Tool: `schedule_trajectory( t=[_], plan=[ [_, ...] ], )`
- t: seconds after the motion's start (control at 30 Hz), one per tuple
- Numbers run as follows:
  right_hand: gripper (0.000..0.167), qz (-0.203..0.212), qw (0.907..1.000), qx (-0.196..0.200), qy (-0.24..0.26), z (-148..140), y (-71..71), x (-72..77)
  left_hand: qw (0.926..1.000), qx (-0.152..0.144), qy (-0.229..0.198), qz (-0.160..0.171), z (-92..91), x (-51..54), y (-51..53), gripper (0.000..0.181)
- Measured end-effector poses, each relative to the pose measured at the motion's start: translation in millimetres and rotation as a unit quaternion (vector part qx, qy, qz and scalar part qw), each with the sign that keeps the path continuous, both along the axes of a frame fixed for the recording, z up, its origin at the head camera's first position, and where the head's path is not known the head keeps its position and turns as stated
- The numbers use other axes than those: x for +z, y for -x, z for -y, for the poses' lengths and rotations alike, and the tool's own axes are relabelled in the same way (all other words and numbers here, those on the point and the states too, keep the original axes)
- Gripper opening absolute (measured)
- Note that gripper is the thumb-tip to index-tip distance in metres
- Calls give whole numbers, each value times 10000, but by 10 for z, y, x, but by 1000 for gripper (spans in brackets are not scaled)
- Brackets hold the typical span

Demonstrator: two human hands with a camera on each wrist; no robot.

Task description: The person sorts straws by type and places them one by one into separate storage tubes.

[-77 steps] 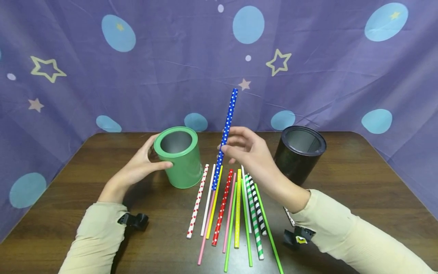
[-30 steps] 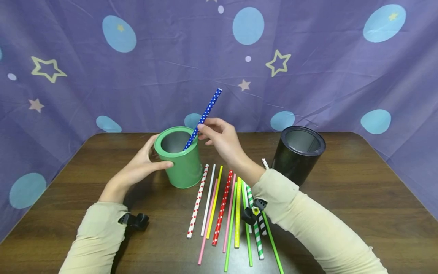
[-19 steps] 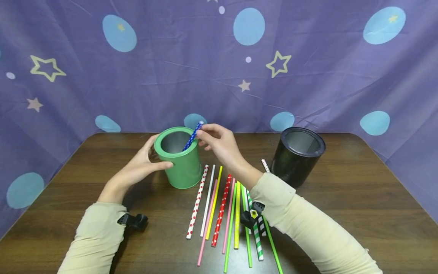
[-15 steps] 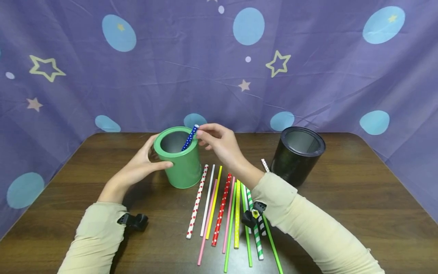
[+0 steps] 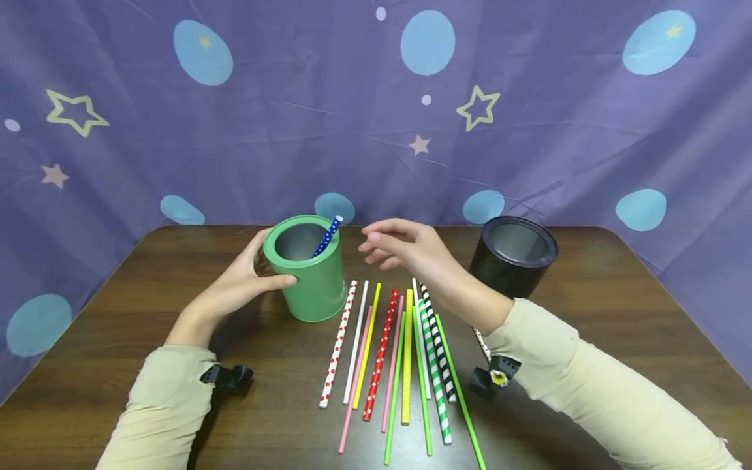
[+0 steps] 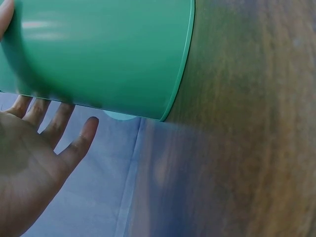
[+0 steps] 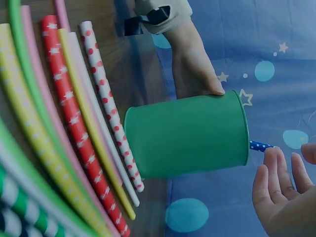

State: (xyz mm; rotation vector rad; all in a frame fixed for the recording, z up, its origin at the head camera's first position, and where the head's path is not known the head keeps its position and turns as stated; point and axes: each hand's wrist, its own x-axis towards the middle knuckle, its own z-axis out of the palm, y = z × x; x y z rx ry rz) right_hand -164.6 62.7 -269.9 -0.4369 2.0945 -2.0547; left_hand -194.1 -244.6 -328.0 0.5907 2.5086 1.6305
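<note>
My left hand (image 5: 232, 287) grips the green can (image 5: 314, 294) near its rim, thumb in front and fingers round the far side. In the left wrist view, fingers of the left hand (image 6: 34, 148) lie along the can's wall (image 6: 108, 54). A blue paper straw with white dots (image 5: 327, 237) leans inside the can, its top end above the rim. My right hand (image 5: 411, 247) hovers right of the can with loosely bent fingers and holds nothing. The right wrist view shows the right hand (image 7: 289, 197) near the straw's tip (image 7: 260, 146), which pokes out of the can.
Several straws lie side by side mid-table, among them a red-dotted white one (image 5: 339, 346), a red one (image 5: 381, 356) and a green-striped one (image 5: 435, 372). At right stands a black can (image 5: 508, 274); a dotted straw (image 5: 482, 344) lies partly under the right forearm. Behind hangs a purple cloth (image 5: 364, 130).
My right hand carried the blue dotted straw leftward, lowered it into the green can, let go and drew back to the right. My left hand kept its grip on the can.
</note>
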Motion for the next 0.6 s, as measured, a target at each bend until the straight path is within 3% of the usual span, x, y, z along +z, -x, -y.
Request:
schedule_trajectory(
  t=[0.3,0.6],
  plan=[
    [25,-210,9983,-128,-526,-383,-276,-63,10000,49,56,-36,-1,-3,-1,86],
    [23,-607,9933,-638,-743,-811,-526,-283,9999,41,-105,60,-7,-18,-2,84]
  ],
)
